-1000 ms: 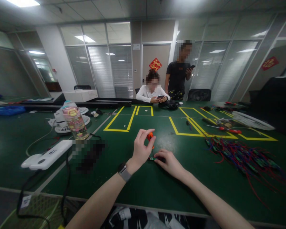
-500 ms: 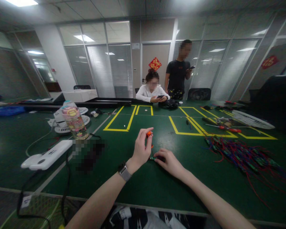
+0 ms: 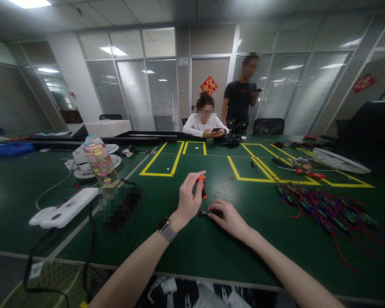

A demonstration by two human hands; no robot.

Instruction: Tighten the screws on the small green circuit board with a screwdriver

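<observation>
My left hand, with a watch on its wrist, is closed around the orange and black handle of a small screwdriver. The screwdriver stands nearly upright, its thin shaft pointing down at a small green circuit board. Whether the tip touches a screw is too small to make out. My right hand pinches the board's right end and keeps it on the green table. A bit of red shows at the board's left end.
A heap of circuit boards with red and blue wires lies to the right, behind it a red-handled screwdriver. Left are a drink bottle, a white device and black cables. Two people with phones are across the table.
My left fingers have shifted slightly on the screwdriver, and more of its handle now shows. My right hand stays at the board.
</observation>
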